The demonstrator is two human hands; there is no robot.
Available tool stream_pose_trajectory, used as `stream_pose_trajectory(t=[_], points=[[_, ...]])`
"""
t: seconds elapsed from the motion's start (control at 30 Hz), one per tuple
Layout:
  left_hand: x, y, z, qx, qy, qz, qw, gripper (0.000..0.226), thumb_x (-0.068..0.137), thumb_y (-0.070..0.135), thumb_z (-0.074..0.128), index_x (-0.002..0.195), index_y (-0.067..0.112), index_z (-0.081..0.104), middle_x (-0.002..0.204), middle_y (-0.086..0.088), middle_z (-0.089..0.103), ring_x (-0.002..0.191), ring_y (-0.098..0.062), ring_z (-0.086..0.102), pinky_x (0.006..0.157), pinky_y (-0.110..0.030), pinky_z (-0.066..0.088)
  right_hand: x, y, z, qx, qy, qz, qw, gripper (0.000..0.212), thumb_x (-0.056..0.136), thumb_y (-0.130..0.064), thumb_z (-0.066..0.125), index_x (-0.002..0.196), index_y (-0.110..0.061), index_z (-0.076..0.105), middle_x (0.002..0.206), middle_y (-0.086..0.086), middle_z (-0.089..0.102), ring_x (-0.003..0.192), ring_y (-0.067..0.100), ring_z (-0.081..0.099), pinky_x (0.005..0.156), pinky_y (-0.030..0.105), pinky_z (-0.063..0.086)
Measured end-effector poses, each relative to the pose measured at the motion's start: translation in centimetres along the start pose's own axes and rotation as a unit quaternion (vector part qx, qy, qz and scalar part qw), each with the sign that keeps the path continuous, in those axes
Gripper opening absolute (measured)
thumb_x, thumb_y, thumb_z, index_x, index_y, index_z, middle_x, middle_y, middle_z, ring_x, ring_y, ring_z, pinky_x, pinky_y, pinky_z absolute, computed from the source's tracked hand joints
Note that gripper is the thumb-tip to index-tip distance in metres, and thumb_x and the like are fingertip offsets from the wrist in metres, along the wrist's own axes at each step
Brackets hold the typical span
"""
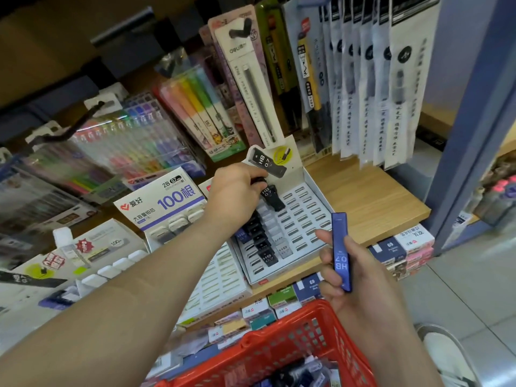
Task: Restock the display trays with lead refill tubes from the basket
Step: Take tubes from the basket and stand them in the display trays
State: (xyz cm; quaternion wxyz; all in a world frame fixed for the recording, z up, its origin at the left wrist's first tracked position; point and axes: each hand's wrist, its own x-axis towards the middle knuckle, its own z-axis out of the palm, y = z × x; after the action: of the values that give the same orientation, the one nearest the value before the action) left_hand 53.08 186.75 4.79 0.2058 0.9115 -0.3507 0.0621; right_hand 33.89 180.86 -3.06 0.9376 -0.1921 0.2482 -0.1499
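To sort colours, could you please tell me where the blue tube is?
Head view, right of centre: the blue tube is gripped by the right hand, above the red basket.

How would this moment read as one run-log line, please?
left hand grips black lead tube over white slotted tray | right hand holds blue lead tube | red plastic basket below

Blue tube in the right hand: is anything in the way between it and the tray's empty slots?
Nothing visible. The right hand holds the blue tube near the display tray, whose right-side empty slots lie open. The left hand, gripping a black tube, is over the tray's back left, clear of them.
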Motion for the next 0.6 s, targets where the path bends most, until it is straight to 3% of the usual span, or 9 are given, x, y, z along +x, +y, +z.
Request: stream_pose_trajectory(t=[0.1,0.3,0.43,0.6], points=[[0.0,0.1,-0.1,0.029,-0.001,0.024,0.999,0.024,0.087,0.014,0.067,0.11,0.015,0.072,0.109,-0.005,0.069,0.102,-0.021,0.061,0.089,-0.02,0.042,0.0,0.1,0.1,-0.006,0.004,0.0,1.0,0.035,0.101,-0.026,0.045,0.117,-0.005,0.069,0.074,0.003,0.05,0.054,0.008,0.035,0.043,0.02,0.03],[0.4,0.1,-0.2,-0.002,-0.017,-0.005,1.0,0.023,0.086,0.016,0.069,0.109,0.016,0.072,0.105,-0.006,0.071,0.1,-0.021,0.062,0.092,-0.028,0.047,-0.1,0.3,0.3,-0.029,0.033,-0.013,0.999,0.03,0.098,-0.019,0.051,0.115,-0.002,0.068,0.073,0.005,0.055,0.059,0.011,0.049,0.05,0.023,0.045],[0.7,0.0,-0.3,-0.006,-0.046,-0.013,0.999,0.023,0.088,0.015,0.066,0.11,0.019,0.072,0.112,-0.001,0.069,0.108,-0.016,0.058,0.094,-0.019,0.041,-0.2,0.4,0.2,-0.046,0.047,-0.036,0.997,0.032,0.087,-0.017,0.061,0.115,-0.004,0.067,0.076,0.009,0.063,0.067,0.015,0.057,0.054,0.022,0.05],[-0.8,0.6,-3.1,-0.081,0.043,-0.008,0.996,0.017,0.089,0.013,0.065,0.102,0.021,0.072,0.094,0.008,0.068,0.088,-0.008,0.061,0.087,-0.022,0.048,-0.5,0.1,1.0,-0.084,0.065,-0.088,0.99,0.031,0.078,-0.019,0.066,0.108,-0.015,0.071,0.068,0.005,0.063,0.057,0.01,0.052,0.049,0.018,0.047]])
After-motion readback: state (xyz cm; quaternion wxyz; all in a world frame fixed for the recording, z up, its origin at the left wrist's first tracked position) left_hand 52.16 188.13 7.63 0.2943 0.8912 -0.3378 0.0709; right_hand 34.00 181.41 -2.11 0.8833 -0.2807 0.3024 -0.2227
